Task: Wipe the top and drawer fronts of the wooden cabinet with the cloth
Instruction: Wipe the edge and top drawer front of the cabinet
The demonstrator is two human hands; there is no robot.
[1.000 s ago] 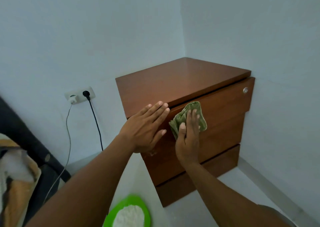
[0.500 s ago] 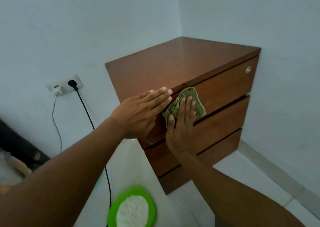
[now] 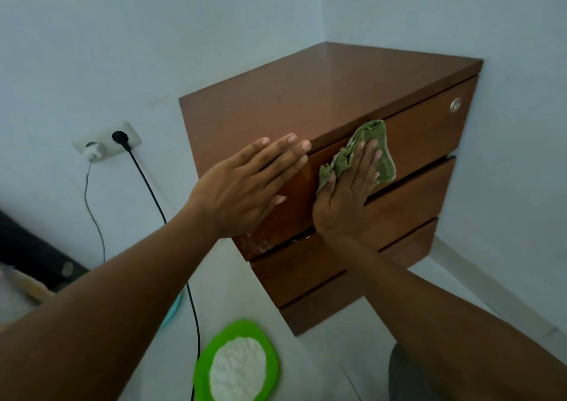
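Head-camera footage was filled by a reddish-brown wooden cabinet (image 3: 310, 100) with three drawer fronts, set into the corner of two pale walls at about one o'clock in the frame. A crumpled olive-green cloth (image 3: 372, 146) was pressed flat against the top drawer front (image 3: 426, 134), just under the overhanging edge of the cabinet top, by the right hand (image 3: 346, 195), whose fingers were spread open over the fabric rather than curled around it. The left hand (image 3: 245, 192) was laid at nine o'clock from the cloth, open and flat, with nothing held, its fingers straight and resting across the near left corner of the cabinet. A small round silver lock (image 3: 455, 105) was seen at the top drawer's far right end, at about two o'clock from the cloth and well apart from it. At ten o'clock from the left hand a white wall socket (image 3: 106, 146) was mounted, with a black cable (image 3: 159, 207) hanging from it. At six o'clock, a lime-green plate of white powder (image 3: 236, 365) was lying on the pale floor.
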